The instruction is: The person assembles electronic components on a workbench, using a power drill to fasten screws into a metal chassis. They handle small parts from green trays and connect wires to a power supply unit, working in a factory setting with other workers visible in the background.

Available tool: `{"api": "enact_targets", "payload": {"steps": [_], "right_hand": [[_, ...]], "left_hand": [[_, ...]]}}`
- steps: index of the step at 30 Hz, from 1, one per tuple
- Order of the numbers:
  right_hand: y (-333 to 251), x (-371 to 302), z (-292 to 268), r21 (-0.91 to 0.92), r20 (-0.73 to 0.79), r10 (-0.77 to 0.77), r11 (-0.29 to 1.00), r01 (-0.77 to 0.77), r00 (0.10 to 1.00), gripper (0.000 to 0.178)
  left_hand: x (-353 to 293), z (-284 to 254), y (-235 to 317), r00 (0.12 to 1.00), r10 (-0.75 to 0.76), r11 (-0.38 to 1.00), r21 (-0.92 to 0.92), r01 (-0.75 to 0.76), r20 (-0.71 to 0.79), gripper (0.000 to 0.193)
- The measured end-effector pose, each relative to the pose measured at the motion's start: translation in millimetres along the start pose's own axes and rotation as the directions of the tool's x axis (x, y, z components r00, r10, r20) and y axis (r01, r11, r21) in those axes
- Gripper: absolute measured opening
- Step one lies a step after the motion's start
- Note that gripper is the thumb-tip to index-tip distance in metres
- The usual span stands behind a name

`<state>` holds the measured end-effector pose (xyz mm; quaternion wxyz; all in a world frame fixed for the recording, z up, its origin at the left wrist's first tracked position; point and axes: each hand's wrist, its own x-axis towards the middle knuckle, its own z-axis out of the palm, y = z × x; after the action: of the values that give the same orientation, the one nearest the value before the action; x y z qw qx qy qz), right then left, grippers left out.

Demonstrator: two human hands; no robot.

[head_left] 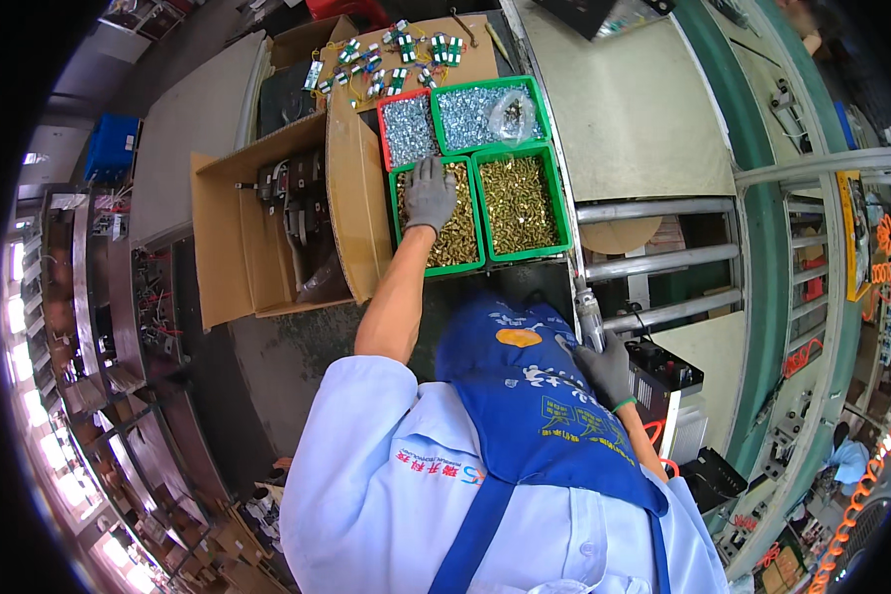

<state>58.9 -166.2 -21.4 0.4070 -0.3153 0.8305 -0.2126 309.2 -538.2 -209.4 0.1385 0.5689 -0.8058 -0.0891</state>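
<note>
My left hand (430, 198), in a grey glove, reaches into a green bin of brass-coloured screws (455, 233). Its fingers are stretched out over the screws by the bin's far edge; whether the fingertips pinch any is hidden. Down by my right side, my right hand (607, 370), gloved too, is closed round a silver, tube-shaped power screwdriver (589, 315) beside the metal rollers. Another green bin (521, 203) of small brass-coloured parts stands to the right. Behind these are a red bin (408, 131) and a green bin (465, 114) of silvery small parts, the latter with a clear plastic bag (512, 117).
An open cardboard box (361, 213) with dark metal parts stands left of the bins. Small green-and-white wired parts (399, 45) lie on cardboard behind. A roller conveyor (663, 259) runs along the right, with a black boxy device (663, 374) near my right hand.
</note>
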Motion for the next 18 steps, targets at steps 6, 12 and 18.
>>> {"api": "enact_targets", "payload": {"steps": [6, 12, 18], "right_hand": [[16, 4, 5, 0.062, -0.020, 0.000, 0.998, 0.001, 1.000, 0.048], [13, 1, 1, 0.070, -0.088, -0.005, 0.997, 0.011, 0.996, 0.046], [12, -2, -2, 0.118, -0.080, 0.032, 0.993, -0.023, 0.996, 0.044]], "left_hand": [[-2, 1, 9, 0.998, -0.056, 0.990, 0.129, 0.060, -0.033, 0.064], [1, -9, 14, 0.986, -0.101, 0.981, 0.176, 0.077, 0.133, 0.068], [-18, 3, 47, 0.954, 0.242, 0.924, 0.259, -0.282, 0.176, 0.062]]}}
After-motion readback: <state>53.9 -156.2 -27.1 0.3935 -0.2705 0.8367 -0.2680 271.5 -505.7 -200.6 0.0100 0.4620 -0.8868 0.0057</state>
